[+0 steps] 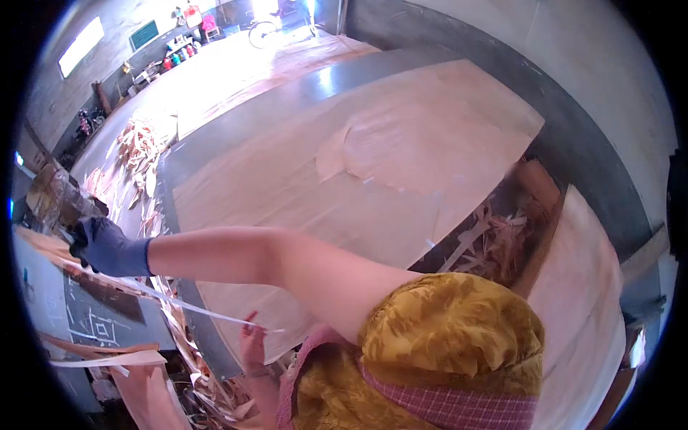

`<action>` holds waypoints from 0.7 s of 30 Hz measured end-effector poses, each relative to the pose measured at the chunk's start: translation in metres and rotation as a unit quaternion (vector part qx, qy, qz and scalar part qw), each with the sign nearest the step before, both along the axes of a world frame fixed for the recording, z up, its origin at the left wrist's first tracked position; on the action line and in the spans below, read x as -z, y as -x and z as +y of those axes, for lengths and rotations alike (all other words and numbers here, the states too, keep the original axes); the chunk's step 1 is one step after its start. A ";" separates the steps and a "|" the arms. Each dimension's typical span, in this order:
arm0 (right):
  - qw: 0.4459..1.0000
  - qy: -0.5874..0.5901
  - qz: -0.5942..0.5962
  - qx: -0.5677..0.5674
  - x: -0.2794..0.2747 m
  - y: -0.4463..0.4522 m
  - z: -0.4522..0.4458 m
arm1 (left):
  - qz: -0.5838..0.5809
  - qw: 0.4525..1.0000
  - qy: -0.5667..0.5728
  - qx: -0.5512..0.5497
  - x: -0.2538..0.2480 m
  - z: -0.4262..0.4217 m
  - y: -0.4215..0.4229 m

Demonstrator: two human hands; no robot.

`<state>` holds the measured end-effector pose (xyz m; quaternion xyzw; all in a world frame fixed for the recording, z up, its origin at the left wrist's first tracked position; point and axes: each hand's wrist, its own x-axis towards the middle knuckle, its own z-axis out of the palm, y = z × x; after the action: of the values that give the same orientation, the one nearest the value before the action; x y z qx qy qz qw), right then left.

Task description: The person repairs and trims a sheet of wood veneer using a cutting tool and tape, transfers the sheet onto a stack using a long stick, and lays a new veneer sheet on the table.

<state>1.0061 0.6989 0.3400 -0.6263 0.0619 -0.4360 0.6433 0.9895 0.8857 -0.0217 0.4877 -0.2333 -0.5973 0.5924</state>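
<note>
My right arm stretches across to the left from a gold patterned sleeve. Its hand, my right hand (107, 247), wears a dark blue-grey glove and has curled fingers at the left edge, beside a brown lumpy object (59, 197). What it grips is not clear. A thin white strip (190, 307) runs from just below the glove to my left hand (252, 345). That bare hand is low in the view, its fingers closed around the strip near one end. Under my arm lies a large pale wood veneer sheet (272, 172), with an irregular patch (333, 154) on top.
Veneer scraps (140, 147) lie in a heap at the left, with more scraps (494, 240) in a gap at the right. A curved veneer sheet (573, 301) leans by the right wall. A bicycle (264, 34) stands at the far end.
</note>
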 end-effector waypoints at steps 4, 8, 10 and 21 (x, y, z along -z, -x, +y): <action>0.998 0.023 -0.053 -0.027 0.050 0.017 0.004 | -0.003 0.984 -0.173 0.040 0.066 0.043 -0.001; 0.994 -0.051 0.012 -0.101 0.095 0.059 0.022 | -0.050 0.971 -0.231 0.016 0.073 0.065 -0.026; 0.989 -0.049 -0.005 -0.140 0.147 0.047 0.033 | -0.094 0.967 -0.234 -0.021 0.067 0.076 -0.053; 0.995 0.050 0.027 -0.084 0.163 0.146 0.023 | -0.131 0.934 0.332 0.014 -0.206 -0.067 -0.004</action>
<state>0.8603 0.7220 0.1771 -0.6722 0.0044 -0.3654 0.6439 0.9939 0.8184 0.1848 0.3336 -0.5009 -0.4246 0.6764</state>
